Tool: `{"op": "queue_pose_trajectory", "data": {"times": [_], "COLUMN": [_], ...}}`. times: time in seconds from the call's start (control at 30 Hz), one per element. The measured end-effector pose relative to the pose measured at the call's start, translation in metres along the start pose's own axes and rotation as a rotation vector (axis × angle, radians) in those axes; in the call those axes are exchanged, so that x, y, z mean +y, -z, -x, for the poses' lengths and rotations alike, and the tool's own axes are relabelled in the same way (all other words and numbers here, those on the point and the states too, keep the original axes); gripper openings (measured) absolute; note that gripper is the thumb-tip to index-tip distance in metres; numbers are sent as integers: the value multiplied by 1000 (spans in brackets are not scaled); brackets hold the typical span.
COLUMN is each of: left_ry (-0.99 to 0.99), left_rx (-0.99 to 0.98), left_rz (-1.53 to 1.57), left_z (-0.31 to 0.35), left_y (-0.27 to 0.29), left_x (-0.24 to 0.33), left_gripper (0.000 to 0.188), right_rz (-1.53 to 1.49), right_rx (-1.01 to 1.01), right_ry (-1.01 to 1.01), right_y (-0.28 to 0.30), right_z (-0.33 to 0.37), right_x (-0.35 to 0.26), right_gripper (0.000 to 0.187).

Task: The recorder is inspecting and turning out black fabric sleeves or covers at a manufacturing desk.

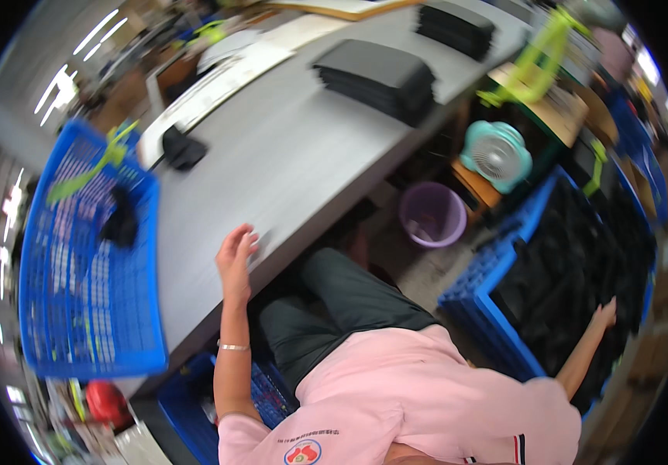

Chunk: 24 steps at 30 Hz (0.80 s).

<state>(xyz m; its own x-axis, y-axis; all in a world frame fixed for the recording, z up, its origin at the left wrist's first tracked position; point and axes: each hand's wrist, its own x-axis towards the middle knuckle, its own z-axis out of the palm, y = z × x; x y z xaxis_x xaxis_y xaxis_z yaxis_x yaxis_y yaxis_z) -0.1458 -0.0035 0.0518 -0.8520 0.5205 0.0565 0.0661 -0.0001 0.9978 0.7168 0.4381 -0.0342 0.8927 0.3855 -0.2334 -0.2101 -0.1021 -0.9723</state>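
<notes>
My left hand is raised over the near edge of the grey table. Its fingers are bent inward, closed around something small that blur keeps me from making out. Far out to the right, my right hand reaches over a blue crate heaped with black cloth pieces. The fingers there look drawn together on the black cloth, though they are small and smeared. On the table, a stack of dark grey flat pieces lies toward the far side, with a second dark stack beyond it.
At the table's left end stands a tilted blue basket with a black item inside. A black bundle lies near it. Between table and crate are a purple bin and a turquoise fan. Another blue crate sits below the table's edge.
</notes>
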Motion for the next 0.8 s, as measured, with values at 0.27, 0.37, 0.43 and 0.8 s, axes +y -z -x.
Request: {"op": "queue_pose_trajectory", "data": {"times": [0.27, 0.37, 0.43, 0.8], "left_ry": [-132, -306, -459, -348], "left_rx": [159, 214, 262, 145], "left_rz": [-470, -848, -1153, -1629], "left_z": [-67, -116, -149, -289], "left_y": [72, 89, 99, 116], "left_x": [-29, -42, -45, -31], "left_gripper": [29, 31, 31, 46], "right_rz": [463, 466, 372, 445], "right_rx": [-1105, -1526, -1679, -1886], "right_ry": [1304, 1416, 1637, 1457], "right_y": [-81, -67, -59, -23], "right_z": [417, 528, 569, 593], "right_x": [127, 109, 102, 112], "right_gripper": [55, 55, 54, 47]}}
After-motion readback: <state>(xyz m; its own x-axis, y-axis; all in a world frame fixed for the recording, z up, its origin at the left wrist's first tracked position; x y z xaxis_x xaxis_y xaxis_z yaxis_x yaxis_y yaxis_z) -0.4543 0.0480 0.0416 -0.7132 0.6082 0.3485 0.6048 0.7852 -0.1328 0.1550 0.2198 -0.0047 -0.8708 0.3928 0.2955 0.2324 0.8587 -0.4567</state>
